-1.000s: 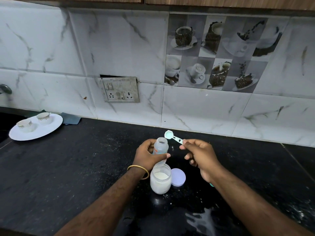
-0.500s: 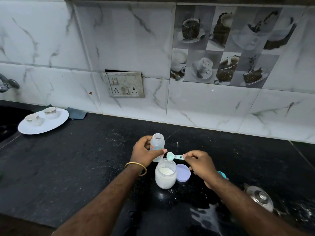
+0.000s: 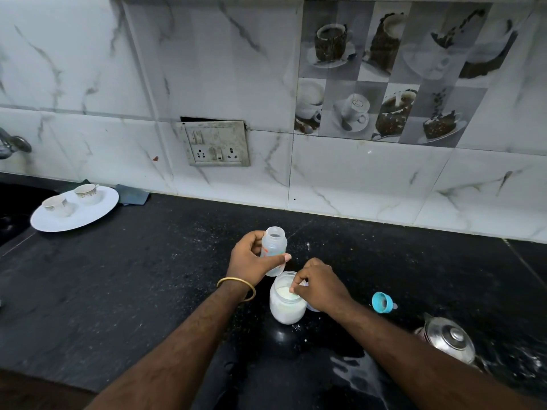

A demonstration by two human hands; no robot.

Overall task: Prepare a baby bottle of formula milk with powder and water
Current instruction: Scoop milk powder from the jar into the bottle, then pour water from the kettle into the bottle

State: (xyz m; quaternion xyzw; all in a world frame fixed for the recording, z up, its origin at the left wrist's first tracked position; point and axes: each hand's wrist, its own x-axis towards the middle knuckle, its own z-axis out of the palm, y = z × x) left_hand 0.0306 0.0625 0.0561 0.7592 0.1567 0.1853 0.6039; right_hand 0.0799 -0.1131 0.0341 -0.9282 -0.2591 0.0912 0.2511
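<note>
While the left hand (image 3: 251,258) wraps the small translucent plastic baby bottle (image 3: 274,249) above the black table (image 3: 118,291), the right hand (image 3: 321,287) pinches something, hidden, inside the open powder jar (image 3: 286,303). The bottle looks light, smooth; grip mid-body.

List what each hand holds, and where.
Left hand: clear plastic baby bottle, by its body. Right hand: fingers over white powder jar; held item hidden.
</note>
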